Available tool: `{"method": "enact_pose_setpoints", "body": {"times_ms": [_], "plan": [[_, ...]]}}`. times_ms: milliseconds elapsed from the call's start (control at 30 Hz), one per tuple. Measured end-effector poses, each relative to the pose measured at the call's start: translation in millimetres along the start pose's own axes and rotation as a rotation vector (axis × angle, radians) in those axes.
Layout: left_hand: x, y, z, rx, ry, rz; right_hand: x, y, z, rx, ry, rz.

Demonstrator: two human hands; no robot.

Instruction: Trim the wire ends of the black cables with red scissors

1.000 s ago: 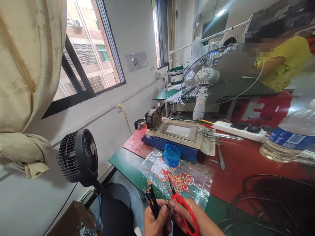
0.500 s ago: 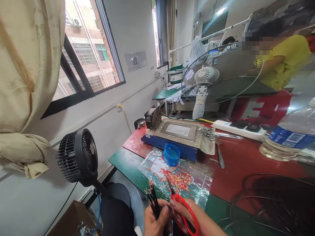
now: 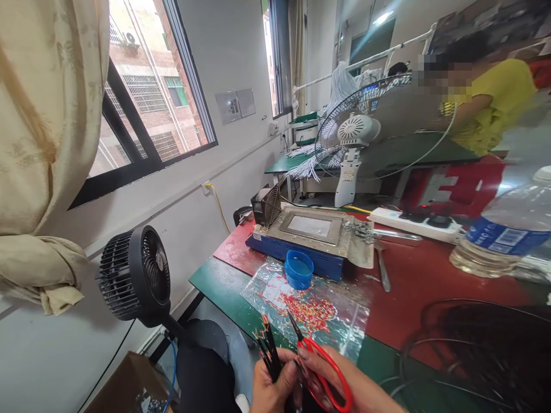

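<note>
Your left hand [image 3: 269, 390] grips the wires [image 3: 267, 347], low over the table edge; your right hand [image 3: 344, 390] is closed through the red scissors [image 3: 321, 367]. The bottle [image 3: 503, 232] carries a blue label, its print unreadable.

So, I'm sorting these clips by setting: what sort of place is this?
Probably a small wiring workshop: a blue bench heater, a bag of red and yellow wire bits, and another person at a second bench.
</note>
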State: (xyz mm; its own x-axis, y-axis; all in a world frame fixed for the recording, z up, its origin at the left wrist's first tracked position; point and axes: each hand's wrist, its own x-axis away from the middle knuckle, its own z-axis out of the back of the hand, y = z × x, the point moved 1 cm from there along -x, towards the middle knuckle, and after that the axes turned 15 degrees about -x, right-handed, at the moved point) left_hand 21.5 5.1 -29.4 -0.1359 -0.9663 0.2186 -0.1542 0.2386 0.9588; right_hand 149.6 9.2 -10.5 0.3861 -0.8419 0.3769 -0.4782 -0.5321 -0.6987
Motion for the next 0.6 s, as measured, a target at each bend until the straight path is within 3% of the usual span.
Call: {"method": "enact_pose_setpoints", "body": {"times_ms": [233, 600], "plan": [[-1, -4, -1.1, 0.022, 0.027, 0.002, -1, -4, -2, 0.054, -0.082, 0.006], [0, 2, -5.3, 0.027, 0.059, 0.004, -4, 7, 2, 0.103, -0.106, 0.098]]}}
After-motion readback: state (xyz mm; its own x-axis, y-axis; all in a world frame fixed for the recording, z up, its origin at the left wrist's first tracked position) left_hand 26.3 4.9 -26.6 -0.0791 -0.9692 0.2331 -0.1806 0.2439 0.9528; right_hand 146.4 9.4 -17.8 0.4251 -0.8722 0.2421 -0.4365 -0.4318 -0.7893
